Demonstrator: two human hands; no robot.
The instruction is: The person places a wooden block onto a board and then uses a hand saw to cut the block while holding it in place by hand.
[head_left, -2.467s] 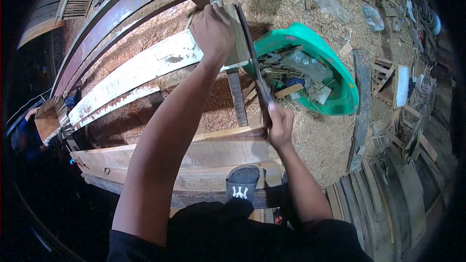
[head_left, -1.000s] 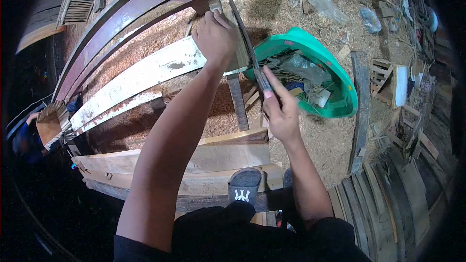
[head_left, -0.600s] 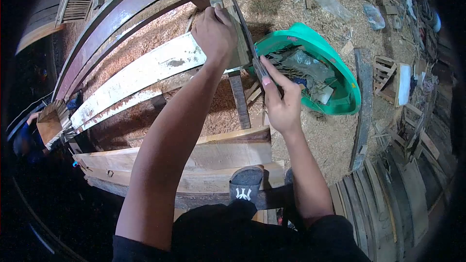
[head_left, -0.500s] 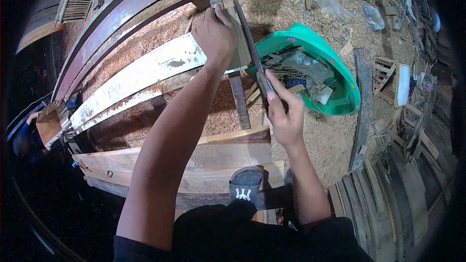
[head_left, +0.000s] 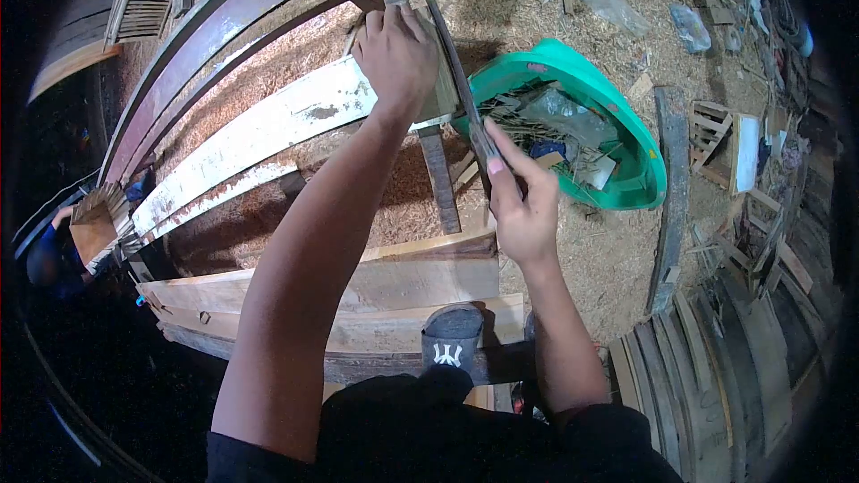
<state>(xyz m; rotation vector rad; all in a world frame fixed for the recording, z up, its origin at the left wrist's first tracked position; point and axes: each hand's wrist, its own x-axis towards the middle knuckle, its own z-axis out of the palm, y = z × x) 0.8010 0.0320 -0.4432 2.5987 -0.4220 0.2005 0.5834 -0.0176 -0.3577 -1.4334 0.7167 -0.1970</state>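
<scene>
My right hand (head_left: pixel 526 206) is closed round the handle of a handsaw (head_left: pixel 455 58), its long dark blade seen nearly edge-on. The blade runs up and away to the left, along the right edge of a short wooden board (head_left: pixel 440 98). On top of that board my left hand (head_left: pixel 394 54) presses down, fingers bent over its far part and probably gripping it. Part of the board is hidden under the hand. A white-painted plank (head_left: pixel 286 116) with chipped paint reaches in from the left to below my left hand.
Right of the saw stands a green tub (head_left: pixel 582 63) holding wood scraps and plastic. A curved maroon beam (head_left: pixel 259 0) arches at upper left. Pale planks (head_left: pixel 420 282) lie before my sandalled foot (head_left: pixel 452 335). Sawdust covers the ground. Another person (head_left: pixel 54 250) is at far left.
The saw and my right hand have shifted slightly up and to the left. My left hand stays on the board, its fingers a little more raised at the knuckles.
</scene>
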